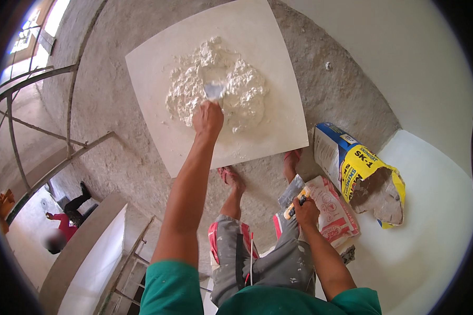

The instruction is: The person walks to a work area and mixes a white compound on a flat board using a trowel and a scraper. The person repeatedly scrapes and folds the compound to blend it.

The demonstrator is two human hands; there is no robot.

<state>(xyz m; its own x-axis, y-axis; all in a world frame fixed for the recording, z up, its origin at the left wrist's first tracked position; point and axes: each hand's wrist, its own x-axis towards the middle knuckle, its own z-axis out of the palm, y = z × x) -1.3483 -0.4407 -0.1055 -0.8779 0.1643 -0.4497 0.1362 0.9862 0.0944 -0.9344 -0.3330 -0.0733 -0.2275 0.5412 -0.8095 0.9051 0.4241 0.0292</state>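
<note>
My left hand (208, 116) is closed around a tool whose handle it hides; a blurred grey blade (214, 90) shows just past the knuckles, in the lumpy off-white skim coat compound (246, 92). The compound lies heaped on a pale square board (153, 75) on the floor. My right hand (307, 212) grips a wide putty knife by its yellow and black handle (298, 201), near my right knee. Its flat metal blade (292, 189) points up and to the left, away from the board, with some residue on it.
An opened skim coat bag (352, 157) lies right of the board, beside a flattened red and white cement bag (333, 212). My sandalled feet are at the board's near edge. Metal scaffold frames (69, 114) stand left; beyond them is another person (69, 226). White walls (421, 59) border the right.
</note>
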